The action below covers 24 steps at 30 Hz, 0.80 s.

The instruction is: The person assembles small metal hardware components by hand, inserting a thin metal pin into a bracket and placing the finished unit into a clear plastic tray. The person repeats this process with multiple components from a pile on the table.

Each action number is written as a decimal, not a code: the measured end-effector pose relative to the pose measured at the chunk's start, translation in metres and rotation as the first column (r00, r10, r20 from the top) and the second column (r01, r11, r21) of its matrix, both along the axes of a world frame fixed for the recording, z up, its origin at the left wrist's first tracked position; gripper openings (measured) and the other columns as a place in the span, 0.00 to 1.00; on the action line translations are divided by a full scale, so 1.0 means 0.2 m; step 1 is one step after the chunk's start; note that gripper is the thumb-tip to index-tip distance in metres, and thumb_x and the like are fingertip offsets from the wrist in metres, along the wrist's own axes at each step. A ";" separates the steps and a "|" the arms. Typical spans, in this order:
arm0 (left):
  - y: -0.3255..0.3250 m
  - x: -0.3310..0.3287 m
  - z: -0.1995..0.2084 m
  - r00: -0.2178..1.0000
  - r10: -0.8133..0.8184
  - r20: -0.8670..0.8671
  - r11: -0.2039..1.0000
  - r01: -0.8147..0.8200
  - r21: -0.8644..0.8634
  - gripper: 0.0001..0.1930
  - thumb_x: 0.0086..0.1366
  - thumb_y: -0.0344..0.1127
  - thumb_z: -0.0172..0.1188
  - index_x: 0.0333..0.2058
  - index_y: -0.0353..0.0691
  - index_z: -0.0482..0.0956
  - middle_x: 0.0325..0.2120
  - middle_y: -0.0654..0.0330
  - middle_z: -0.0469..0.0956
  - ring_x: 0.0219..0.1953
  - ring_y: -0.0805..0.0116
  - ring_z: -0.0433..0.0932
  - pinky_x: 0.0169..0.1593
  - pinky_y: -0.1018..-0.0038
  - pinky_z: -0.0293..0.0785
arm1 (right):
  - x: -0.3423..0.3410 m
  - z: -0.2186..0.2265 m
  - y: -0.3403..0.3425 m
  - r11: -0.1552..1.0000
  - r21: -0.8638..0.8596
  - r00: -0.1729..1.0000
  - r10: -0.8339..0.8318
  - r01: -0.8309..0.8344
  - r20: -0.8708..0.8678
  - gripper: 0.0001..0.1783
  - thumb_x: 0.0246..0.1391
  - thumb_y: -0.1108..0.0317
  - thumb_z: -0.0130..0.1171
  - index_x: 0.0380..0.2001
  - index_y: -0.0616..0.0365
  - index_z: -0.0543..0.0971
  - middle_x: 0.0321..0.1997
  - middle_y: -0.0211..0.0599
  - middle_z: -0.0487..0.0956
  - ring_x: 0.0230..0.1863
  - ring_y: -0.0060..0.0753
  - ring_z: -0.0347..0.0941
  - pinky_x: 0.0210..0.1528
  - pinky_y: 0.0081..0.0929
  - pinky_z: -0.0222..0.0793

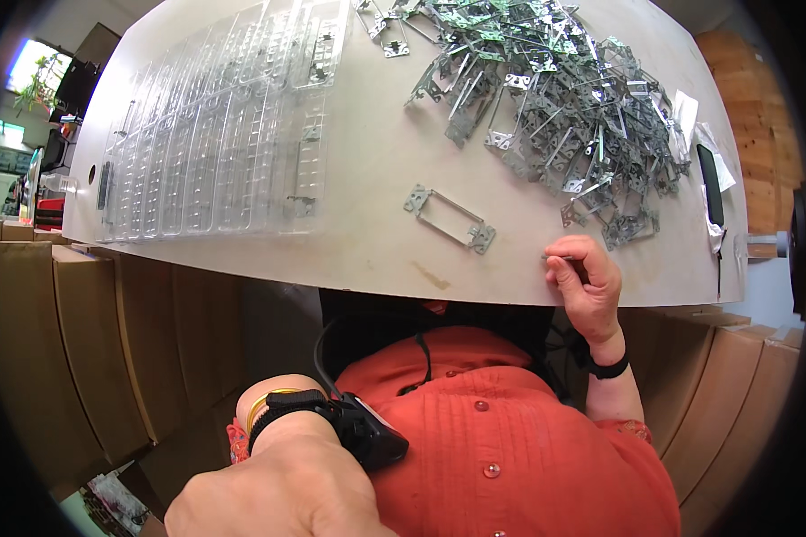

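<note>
The far right of the counter is covered by a tangled heap of metal brackets, its near edge spilling toward the right hand, so that the surface just beyond that hand is blocked by loose pieces. The left side is taken up by clear plastic trays with rows of compartments, in some of which metal parts are seen. At the right edge a dark phone is laid by crumpled white paper. Below the counter, both sides are flanked by cardboard boxes.

A single rectangular metal frame is set flat and slightly aslant near the front edge, between trays and heap, to the left of the right hand and apart from it.

The right hand is raised at the front edge, wrist bent, with the forearm brought up from below and a black band worn. Its fingers are curled, and a thin piece, mostly hidden, is pinched between thumb and forefinger. The left hand is held low, close to the camera, before the red shirt; its fingers are cut off by the lower border, so their state cannot be told.
</note>
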State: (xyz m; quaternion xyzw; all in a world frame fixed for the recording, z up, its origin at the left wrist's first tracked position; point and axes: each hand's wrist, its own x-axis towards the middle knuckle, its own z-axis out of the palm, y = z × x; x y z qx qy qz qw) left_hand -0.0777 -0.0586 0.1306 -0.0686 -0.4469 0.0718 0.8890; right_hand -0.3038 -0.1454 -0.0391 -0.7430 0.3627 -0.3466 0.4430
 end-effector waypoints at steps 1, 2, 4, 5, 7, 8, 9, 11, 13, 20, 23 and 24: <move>-0.01 0.01 0.01 0.997 -0.074 0.030 0.997 0.073 0.013 0.23 0.62 0.09 0.52 0.15 0.44 0.65 0.13 0.63 0.68 0.19 0.66 0.83 0.41 0.68 0.91 | 0.00 0.00 0.00 1.000 -0.006 1.000 -0.008 0.008 0.004 0.04 0.69 0.78 0.67 0.44 0.62 0.83 0.44 0.35 0.83 0.32 0.18 0.79 0.36 0.19 0.76; -0.01 0.03 0.01 0.989 -0.140 0.055 0.990 0.139 0.028 0.23 0.62 0.10 0.52 0.15 0.44 0.65 0.13 0.63 0.68 0.19 0.65 0.83 0.42 0.67 0.91 | 0.00 0.00 0.00 1.000 -0.011 1.000 -0.010 0.011 0.006 0.04 0.69 0.78 0.67 0.44 0.62 0.83 0.44 0.35 0.83 0.32 0.18 0.79 0.35 0.19 0.76; 0.25 0.19 0.05 0.784 -0.613 0.097 0.715 0.498 0.491 0.22 0.64 0.11 0.52 0.15 0.44 0.65 0.13 0.62 0.68 0.19 0.64 0.82 0.43 0.66 0.91 | -0.01 -0.01 0.00 1.000 -0.017 1.000 -0.014 0.014 0.006 0.04 0.69 0.78 0.67 0.44 0.61 0.83 0.44 0.35 0.83 0.32 0.18 0.79 0.35 0.19 0.76; 0.29 0.25 0.08 0.662 -0.747 0.062 0.543 0.555 0.630 0.22 0.64 0.12 0.52 0.15 0.44 0.65 0.13 0.62 0.68 0.18 0.64 0.82 0.43 0.65 0.92 | -0.01 -0.01 0.00 1.000 -0.021 1.000 -0.013 0.013 0.005 0.04 0.69 0.79 0.67 0.44 0.61 0.83 0.44 0.35 0.83 0.32 0.18 0.79 0.35 0.19 0.76; 0.27 0.30 0.06 0.584 -0.806 0.101 0.498 0.574 0.651 0.22 0.68 0.16 0.54 0.16 0.45 0.66 0.14 0.62 0.68 0.18 0.63 0.82 0.43 0.65 0.92 | -0.01 -0.01 0.00 1.000 -0.027 1.000 -0.011 0.011 0.004 0.04 0.69 0.78 0.67 0.44 0.61 0.83 0.44 0.35 0.83 0.32 0.18 0.79 0.35 0.19 0.76; 0.27 0.31 0.06 0.560 -0.823 0.099 0.474 0.579 0.664 0.22 0.71 0.20 0.56 0.16 0.45 0.67 0.14 0.62 0.68 0.18 0.63 0.82 0.43 0.64 0.92 | -0.01 -0.01 0.00 1.000 -0.029 1.000 -0.010 0.010 0.002 0.04 0.69 0.78 0.68 0.44 0.61 0.83 0.44 0.35 0.83 0.32 0.18 0.79 0.35 0.19 0.76; 0.27 0.31 0.06 0.568 -0.821 0.058 0.450 0.582 0.678 0.24 0.74 0.26 0.59 0.16 0.46 0.68 0.14 0.61 0.68 0.17 0.62 0.82 0.43 0.64 0.92 | -0.01 -0.01 0.00 1.000 -0.023 1.000 -0.011 0.011 0.002 0.04 0.69 0.78 0.67 0.44 0.61 0.83 0.44 0.35 0.83 0.32 0.18 0.79 0.35 0.19 0.76; 0.22 0.27 0.02 0.653 -0.755 -0.054 0.434 0.561 0.705 0.22 0.74 0.33 0.62 0.17 0.45 0.70 0.13 0.63 0.69 0.16 0.65 0.76 0.35 0.65 0.86 | -0.01 -0.01 0.00 1.000 -0.016 1.000 -0.008 0.008 0.005 0.04 0.69 0.79 0.67 0.44 0.61 0.83 0.43 0.34 0.83 0.32 0.18 0.79 0.35 0.19 0.76; 0.15 0.26 -0.07 0.835 -0.549 -0.035 0.264 0.214 0.941 0.14 0.69 0.29 0.61 0.22 0.39 0.74 0.19 0.60 0.73 0.22 0.68 0.74 0.30 0.68 0.78 | 0.00 -0.01 0.00 1.000 -0.006 1.000 -0.008 0.008 0.010 0.05 0.69 0.79 0.67 0.45 0.61 0.83 0.43 0.34 0.83 0.32 0.18 0.79 0.35 0.19 0.76; -0.05 0.18 -0.65 0.654 -0.273 0.706 -0.047 -0.742 0.669 0.10 0.69 0.32 0.73 0.40 0.34 0.81 0.34 0.53 0.80 0.27 0.61 0.78 0.33 0.66 0.74 | -0.01 0.00 -0.01 0.998 -0.055 1.000 -0.010 0.010 -0.004 0.05 0.67 0.79 0.68 0.44 0.61 0.83 0.43 0.35 0.83 0.31 0.20 0.80 0.35 0.20 0.76; -0.06 0.15 -0.73 0.641 -0.321 0.697 -0.098 -0.755 0.649 0.13 0.70 0.37 0.72 0.41 0.35 0.80 0.34 0.49 0.80 0.30 0.50 0.81 0.35 0.58 0.76 | 0.00 0.00 0.00 0.998 -0.060 1.000 -0.017 0.017 -0.005 0.05 0.67 0.78 0.68 0.44 0.61 0.83 0.43 0.36 0.84 0.31 0.21 0.80 0.34 0.20 0.76; -0.06 0.13 -0.74 0.639 -0.325 0.697 -0.121 -0.759 0.639 0.12 0.70 0.36 0.72 0.41 0.35 0.80 0.34 0.49 0.80 0.30 0.49 0.81 0.35 0.57 0.76 | -0.01 0.00 0.00 0.998 -0.065 1.000 -0.018 0.017 -0.010 0.05 0.67 0.78 0.68 0.44 0.61 0.83 0.43 0.36 0.84 0.31 0.21 0.80 0.34 0.21 0.76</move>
